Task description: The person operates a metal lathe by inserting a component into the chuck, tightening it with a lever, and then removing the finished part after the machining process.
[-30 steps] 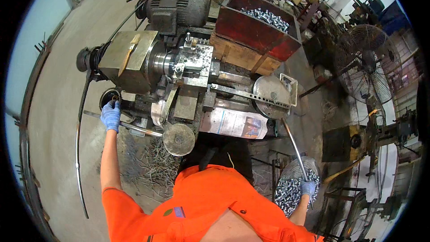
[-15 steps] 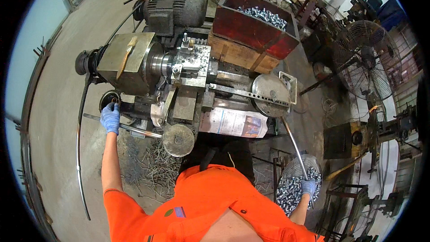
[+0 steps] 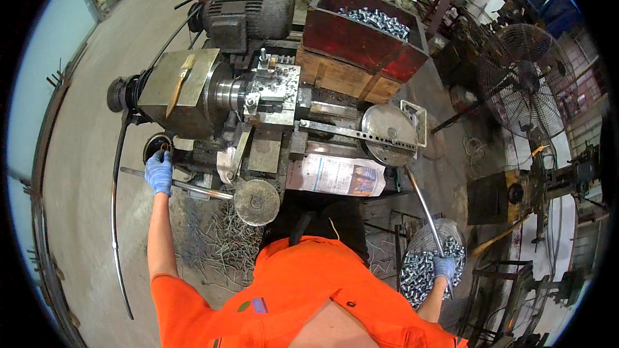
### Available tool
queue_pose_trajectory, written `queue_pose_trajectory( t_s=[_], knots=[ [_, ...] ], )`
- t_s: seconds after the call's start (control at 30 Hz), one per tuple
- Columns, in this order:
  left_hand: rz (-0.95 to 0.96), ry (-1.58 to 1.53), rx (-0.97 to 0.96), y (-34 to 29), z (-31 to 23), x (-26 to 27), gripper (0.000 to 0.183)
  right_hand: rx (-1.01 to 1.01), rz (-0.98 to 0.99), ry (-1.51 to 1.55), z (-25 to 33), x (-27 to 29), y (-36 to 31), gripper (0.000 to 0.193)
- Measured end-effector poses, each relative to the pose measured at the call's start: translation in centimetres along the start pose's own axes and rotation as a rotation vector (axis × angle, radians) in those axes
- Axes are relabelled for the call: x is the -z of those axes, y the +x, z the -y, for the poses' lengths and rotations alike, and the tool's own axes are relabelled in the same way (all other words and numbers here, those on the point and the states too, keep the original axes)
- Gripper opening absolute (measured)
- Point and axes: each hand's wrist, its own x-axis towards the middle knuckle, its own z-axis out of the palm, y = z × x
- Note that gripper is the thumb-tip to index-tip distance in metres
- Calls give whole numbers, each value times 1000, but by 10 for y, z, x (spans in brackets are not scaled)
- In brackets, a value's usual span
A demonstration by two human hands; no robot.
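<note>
My left hand, in a blue glove, is at a dark round cup-like part on the left of a small lathe. Its fingers are closed at the opening, and what they hold there is hidden. To the right, my gloved right hand is wrapped round a long steel lever. This lever slopes down from a round metal disc joined to a perforated flat bar. Below the lever, a round mesh basket is heaped with short shiny metal pieces.
On the lathe's head cover lies a wooden-handled brush. Behind stand a motor and a red box of metal pieces. A printed paper sheet lies in front. A caged fan stands right; metal shavings litter the floor.
Both hands keep their places, the left at the round cup-like part and the right on the lever. The view has shifted only slightly.
</note>
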Motion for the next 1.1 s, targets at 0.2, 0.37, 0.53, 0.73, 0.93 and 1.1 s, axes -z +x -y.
queue_pose_trajectory(
  t_s=[0.2, 0.37, 0.53, 0.73, 0.93, 1.1],
  knots=[
    [-20, -31, 4, 1, 3, -4, 31, -10, 57, 1, -1, 2, -3, 46],
    [-3, 20, -16, 4, 7, -5, 32, 9, -18, -21, 3, 7, -11, 44],
    [-1, -1, 2, 1, 1, -1, 31, 27, 23, 69, 12, 20, -22, 37],
    [-17, 80, -12, -6, -7, 5, 31, 225, -146, -18, 104, 18, -28, 49],
    [-1, 82, 17, -3, -7, 3, 31, 402, -127, -168, 150, 33, 21, 41],
    [54, 21, 53, -4, -7, -1, 31, 338, -129, -267, 210, 71, 97, 47]
  ],
)
